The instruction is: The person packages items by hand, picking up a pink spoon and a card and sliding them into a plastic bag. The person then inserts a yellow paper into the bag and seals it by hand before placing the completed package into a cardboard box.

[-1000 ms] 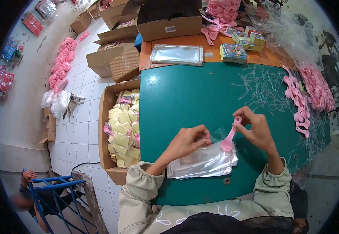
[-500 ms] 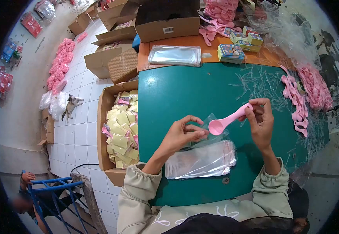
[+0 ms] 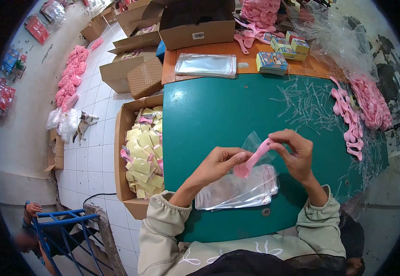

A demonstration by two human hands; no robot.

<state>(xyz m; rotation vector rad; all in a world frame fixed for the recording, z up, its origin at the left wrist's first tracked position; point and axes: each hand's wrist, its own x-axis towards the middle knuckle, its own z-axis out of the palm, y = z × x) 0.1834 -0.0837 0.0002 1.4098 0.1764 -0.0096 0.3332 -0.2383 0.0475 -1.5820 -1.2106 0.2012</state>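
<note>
Between my hands is a pink plastic scoop [image 3: 257,157], bowl end low and to the left. My right hand [image 3: 294,152] pinches the end of its handle. My left hand [image 3: 216,164] is closed on a small clear plastic bag [image 3: 252,141], which shows behind the scoop; its thumb lies close by the bowl, and its other fingertips are partly hidden. Below both hands, a stack of clear plastic bags [image 3: 230,195] lies on the green table [image 3: 209,115].
Left of the table stands a carton [image 3: 121,152] of yellow cards and pink scoops. Pink scoops [image 3: 347,122] and plastic strips [image 3: 301,103] lie at right. Card packs [image 3: 272,63] and more bags [image 3: 205,65] sit at the back. A cat [image 3: 85,124] and another person's hand [image 3: 33,209] are at left.
My right hand has moved left and down with the scoop, bringing the bowl over the bag stack and near my left thumb. The bag in my left hand now stands up more.
</note>
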